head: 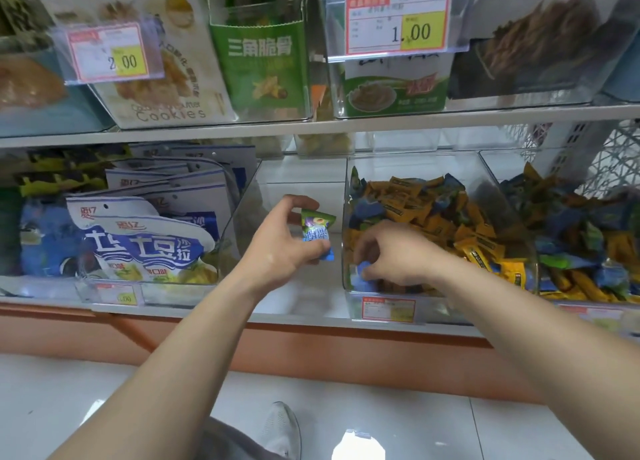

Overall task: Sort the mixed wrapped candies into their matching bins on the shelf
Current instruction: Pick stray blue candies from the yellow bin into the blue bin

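While digging in the mixed bin (412, 159) with the right hand (391, 255), fingers curled round a blue candy (363, 273), got a green-blue candy (317, 232) pinched in the left hand (277, 248) above the bare shelf (304, 295), probably parked pending a matching bin.

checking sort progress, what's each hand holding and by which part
Left hand pinches a green-blue candy by its ends. Right hand grips a blue candy, hold point hidden.

The candy (318, 232) in my left hand (280, 248) has a glossy foil-like wrapper, the bins (349, 189) are clear smooth plastic, and the floor (450, 425) tiles shine.
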A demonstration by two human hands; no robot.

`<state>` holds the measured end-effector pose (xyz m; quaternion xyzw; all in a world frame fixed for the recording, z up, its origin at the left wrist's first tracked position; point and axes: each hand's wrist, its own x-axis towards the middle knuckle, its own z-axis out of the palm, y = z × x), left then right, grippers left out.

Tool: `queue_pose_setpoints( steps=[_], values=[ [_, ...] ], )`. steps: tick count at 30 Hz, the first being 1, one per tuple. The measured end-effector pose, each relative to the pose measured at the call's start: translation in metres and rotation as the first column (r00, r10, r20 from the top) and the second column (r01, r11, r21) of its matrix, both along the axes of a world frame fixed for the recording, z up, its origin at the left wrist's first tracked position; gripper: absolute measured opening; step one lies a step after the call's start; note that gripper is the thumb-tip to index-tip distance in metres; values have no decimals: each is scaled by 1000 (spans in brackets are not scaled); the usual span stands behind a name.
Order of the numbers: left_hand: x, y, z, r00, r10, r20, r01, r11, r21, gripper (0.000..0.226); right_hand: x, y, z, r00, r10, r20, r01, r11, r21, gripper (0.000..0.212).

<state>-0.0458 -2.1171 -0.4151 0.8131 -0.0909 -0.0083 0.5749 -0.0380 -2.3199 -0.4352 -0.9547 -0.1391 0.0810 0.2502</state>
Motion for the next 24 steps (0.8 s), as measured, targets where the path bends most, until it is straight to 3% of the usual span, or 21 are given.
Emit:
queue_pose_setpoints(
  steps=[4, 8, 16, 19, 24],
  values=[
    [-2, -9, 3, 999, -44, -19, 43, 997, -63, 47, -8, -35, 28, 997, -78, -19, 80, 952, 296, 23],
    [-4, -25, 4, 995, -88, -40, 83, 989, -121, 40, -18, -47, 36, 996, -40, -75, 73, 851, 519, 23],
    [-3, -31, 9, 994, -28, -102, 9, 982, -190, 33, -20, -40, 38, 997, -17, -81, 64, 768, 637, 23],
    [-7, -33, 8, 977, -140, -158, 103, 969, -224, 27, -20, -22, 35, 994, -108, -10, 85, 713, 696, 21],
    [-3, -20, 5, 994, -106, -21, 104, 992, -65, 35, -2, -11, 26, 952, -305, 37, 168, 618, 768, 12]
  ],
)
